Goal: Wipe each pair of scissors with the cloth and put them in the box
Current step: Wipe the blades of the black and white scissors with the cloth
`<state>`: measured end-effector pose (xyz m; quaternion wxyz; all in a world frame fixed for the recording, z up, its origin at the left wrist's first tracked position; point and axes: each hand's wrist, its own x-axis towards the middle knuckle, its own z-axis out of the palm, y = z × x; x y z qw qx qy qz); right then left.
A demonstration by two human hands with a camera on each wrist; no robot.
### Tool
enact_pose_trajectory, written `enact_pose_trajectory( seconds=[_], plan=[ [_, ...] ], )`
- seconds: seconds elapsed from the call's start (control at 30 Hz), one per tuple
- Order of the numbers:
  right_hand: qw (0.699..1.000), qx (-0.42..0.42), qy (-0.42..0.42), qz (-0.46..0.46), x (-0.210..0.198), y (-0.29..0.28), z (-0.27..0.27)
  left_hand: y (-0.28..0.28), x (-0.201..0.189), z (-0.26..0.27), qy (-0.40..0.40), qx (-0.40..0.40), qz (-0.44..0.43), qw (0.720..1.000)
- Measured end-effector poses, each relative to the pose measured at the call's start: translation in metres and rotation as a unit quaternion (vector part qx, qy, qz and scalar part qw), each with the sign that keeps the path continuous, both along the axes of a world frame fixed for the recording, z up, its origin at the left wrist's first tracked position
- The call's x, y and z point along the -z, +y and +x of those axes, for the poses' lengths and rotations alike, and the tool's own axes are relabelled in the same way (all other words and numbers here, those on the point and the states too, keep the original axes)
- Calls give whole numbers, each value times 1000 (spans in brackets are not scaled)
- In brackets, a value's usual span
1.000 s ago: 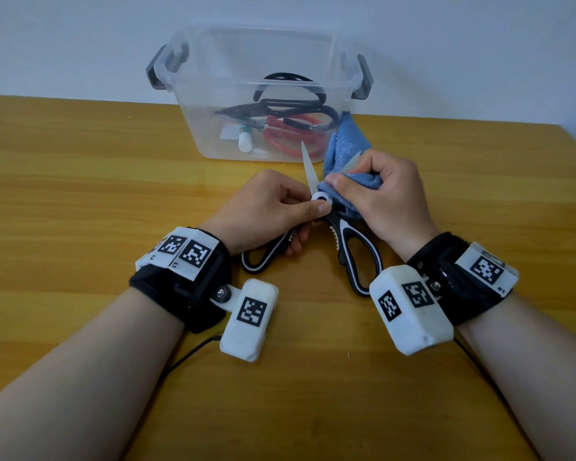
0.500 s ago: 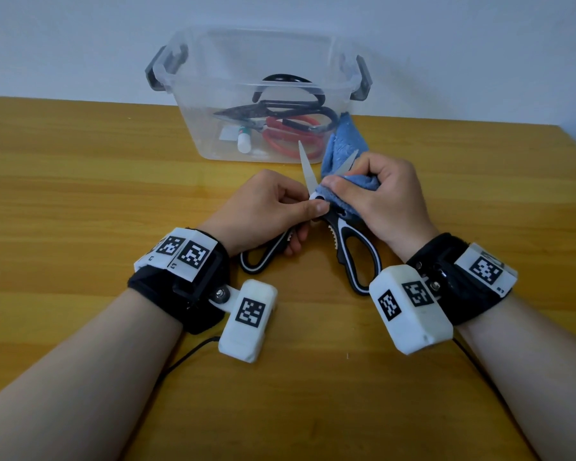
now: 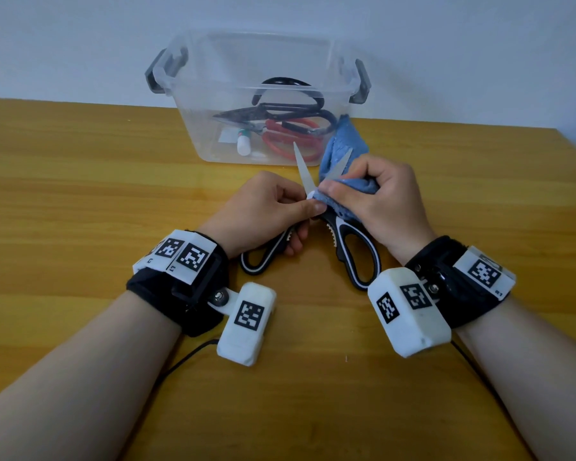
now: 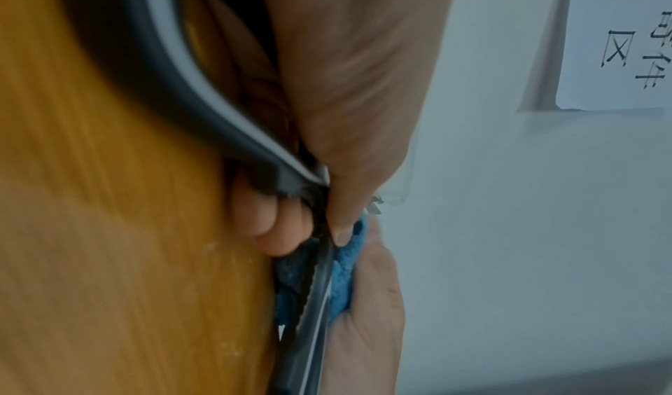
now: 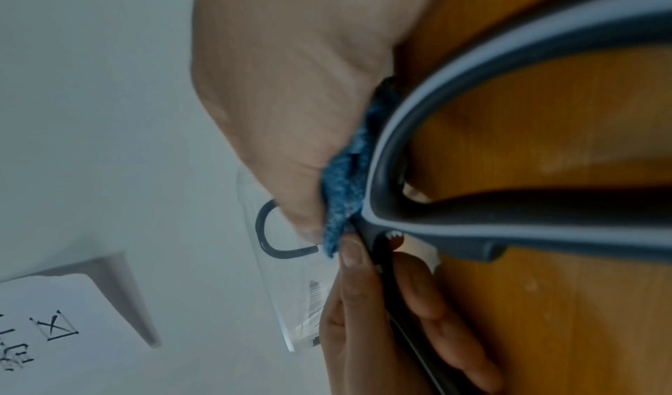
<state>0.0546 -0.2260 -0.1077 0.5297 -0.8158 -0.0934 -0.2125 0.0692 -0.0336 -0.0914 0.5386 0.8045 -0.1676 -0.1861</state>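
Black-and-white kitchen scissors [image 3: 356, 247] lie spread open on the wooden table [image 3: 80, 194], blades pointing at the box. My left hand [image 3: 263, 211] pinches them at the pivot, thumb on top; its thumb and fingers [image 4: 269, 228] clamp the handle neck. My right hand [image 3: 379, 201] grips a blue cloth [image 3: 345, 144] wrapped round the right blade near the pivot. The cloth [image 5: 341, 197] shows bunched against the handle [image 5: 472, 113]. The clear plastic box [image 3: 256, 61] stands just beyond, holding black and red scissors [image 3: 290, 134].
A small white bottle [image 3: 244, 141] and a label lie in the box beside the scissors. The box has grey latch handles [image 3: 157, 74] at both ends. A pale wall rises behind the table, with a paper sign [image 4: 618, 41] on it.
My right hand has slid the cloth slightly back toward the pivot, baring more of the right blade's tip. The left hand and scissors have stayed put.
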Motion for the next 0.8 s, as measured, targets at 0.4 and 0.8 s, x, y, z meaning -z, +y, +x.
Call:
enact_pose_trajectory(
  seconds=[0.4,0.8],
  plan=[
    [977,175,-13,121,-4,-7,6,1,0,-1,-10,12,5,1000],
    [983,168,-6,71,0,-8,7,2,-1,-2,-11,22,4,1000]
  ],
)
